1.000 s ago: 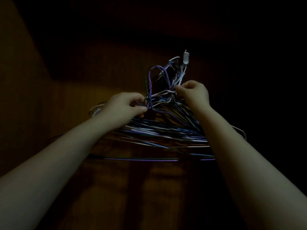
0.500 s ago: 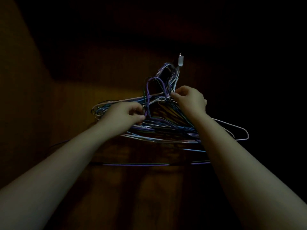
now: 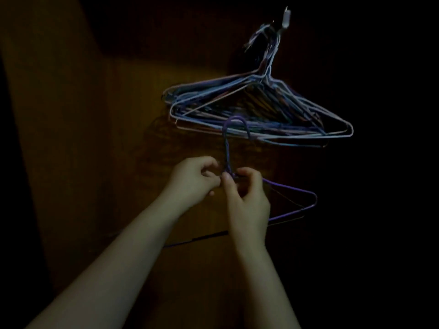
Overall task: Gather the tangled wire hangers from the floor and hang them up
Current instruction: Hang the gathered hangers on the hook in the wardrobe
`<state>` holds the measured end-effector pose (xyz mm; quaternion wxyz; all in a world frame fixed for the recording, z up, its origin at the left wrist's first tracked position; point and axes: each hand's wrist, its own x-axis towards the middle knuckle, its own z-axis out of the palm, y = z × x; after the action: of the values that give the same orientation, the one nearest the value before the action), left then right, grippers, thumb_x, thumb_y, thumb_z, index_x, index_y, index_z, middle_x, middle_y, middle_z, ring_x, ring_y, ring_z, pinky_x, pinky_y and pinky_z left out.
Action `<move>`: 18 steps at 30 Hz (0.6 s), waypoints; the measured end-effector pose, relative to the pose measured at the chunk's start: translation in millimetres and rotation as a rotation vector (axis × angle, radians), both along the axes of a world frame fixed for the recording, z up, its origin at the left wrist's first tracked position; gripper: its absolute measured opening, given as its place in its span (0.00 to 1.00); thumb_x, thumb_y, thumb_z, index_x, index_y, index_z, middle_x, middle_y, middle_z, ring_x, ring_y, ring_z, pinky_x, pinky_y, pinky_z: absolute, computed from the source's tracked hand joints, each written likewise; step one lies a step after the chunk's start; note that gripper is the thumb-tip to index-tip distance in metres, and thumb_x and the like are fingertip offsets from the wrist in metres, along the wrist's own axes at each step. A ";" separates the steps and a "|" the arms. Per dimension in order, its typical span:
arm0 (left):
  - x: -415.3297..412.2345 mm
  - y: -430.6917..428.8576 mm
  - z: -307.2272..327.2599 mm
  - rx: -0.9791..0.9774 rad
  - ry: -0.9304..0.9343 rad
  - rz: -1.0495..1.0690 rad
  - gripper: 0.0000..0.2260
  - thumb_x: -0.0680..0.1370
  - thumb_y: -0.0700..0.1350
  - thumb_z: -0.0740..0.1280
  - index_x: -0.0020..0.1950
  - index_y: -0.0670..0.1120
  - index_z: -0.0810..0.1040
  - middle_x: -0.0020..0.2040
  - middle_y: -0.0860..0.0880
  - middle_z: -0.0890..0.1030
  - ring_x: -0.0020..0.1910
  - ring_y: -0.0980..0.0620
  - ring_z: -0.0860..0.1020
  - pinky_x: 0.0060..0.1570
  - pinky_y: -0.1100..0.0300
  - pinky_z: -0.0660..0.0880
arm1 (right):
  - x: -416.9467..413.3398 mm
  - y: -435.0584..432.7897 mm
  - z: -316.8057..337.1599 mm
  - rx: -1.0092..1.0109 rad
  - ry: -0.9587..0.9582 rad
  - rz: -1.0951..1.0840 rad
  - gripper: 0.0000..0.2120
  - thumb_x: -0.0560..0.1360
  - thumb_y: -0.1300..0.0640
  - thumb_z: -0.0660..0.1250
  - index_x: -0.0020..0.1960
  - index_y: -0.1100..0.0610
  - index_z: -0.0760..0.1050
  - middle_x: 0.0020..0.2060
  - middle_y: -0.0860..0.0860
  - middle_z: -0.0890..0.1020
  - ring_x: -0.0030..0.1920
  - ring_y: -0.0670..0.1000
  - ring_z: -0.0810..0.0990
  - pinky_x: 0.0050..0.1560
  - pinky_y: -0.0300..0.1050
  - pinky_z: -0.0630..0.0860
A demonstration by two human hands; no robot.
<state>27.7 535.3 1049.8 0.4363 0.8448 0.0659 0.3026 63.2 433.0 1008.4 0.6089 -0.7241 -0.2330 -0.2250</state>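
Note:
A bunch of several wire hangers point(image 3: 259, 110) hangs from a small white wall hook point(image 3: 286, 19) at the upper right. Below it a single purple wire hanger point(image 3: 299, 198) is held up in front of the wall, and its hook curves over the bunch's lower wires. My left hand point(image 3: 194, 180) and my right hand point(image 3: 247, 198) both pinch the purple hanger at its twisted neck, fingertips nearly touching. The hanger's left shoulder is hidden behind my hands.
A brown wooden wall point(image 3: 107, 138) fills the background in dim light. The right side and the top of the view are in deep shadow. Another dark wire edge point(image 3: 197, 238) shows below my wrists.
My hands have let go of the bunch, which now hangs from the wall hook. They have dropped lower and now hold one purple hanger by its neck.

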 end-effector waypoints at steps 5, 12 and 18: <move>-31.3 -15.9 -52.3 -0.115 0.115 -0.017 0.08 0.77 0.36 0.62 0.52 0.45 0.77 0.38 0.50 0.77 0.32 0.56 0.74 0.30 0.68 0.69 | -28.2 -8.6 -37.3 -0.110 0.132 -0.035 0.14 0.72 0.41 0.68 0.51 0.49 0.74 0.34 0.40 0.75 0.43 0.47 0.79 0.49 0.51 0.76; -59.7 -30.9 -78.4 -0.206 0.164 -0.031 0.09 0.79 0.37 0.59 0.52 0.49 0.76 0.42 0.53 0.77 0.36 0.59 0.75 0.28 0.72 0.70 | -63.3 -20.8 -60.8 -0.230 0.129 -0.119 0.14 0.74 0.42 0.66 0.54 0.50 0.75 0.40 0.43 0.78 0.41 0.44 0.77 0.41 0.39 0.74; -75.7 -32.3 -89.8 -0.255 0.164 -0.037 0.12 0.80 0.36 0.58 0.58 0.45 0.77 0.52 0.46 0.79 0.45 0.53 0.78 0.36 0.67 0.72 | -81.9 -21.3 -68.0 -0.241 0.129 -0.136 0.13 0.75 0.45 0.67 0.55 0.51 0.74 0.42 0.44 0.80 0.42 0.44 0.79 0.38 0.34 0.74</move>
<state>-48.0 503.0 960.0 0.5387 0.8055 0.1236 0.2137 -18.6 411.7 940.4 0.5145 -0.8191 -0.1693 -0.1891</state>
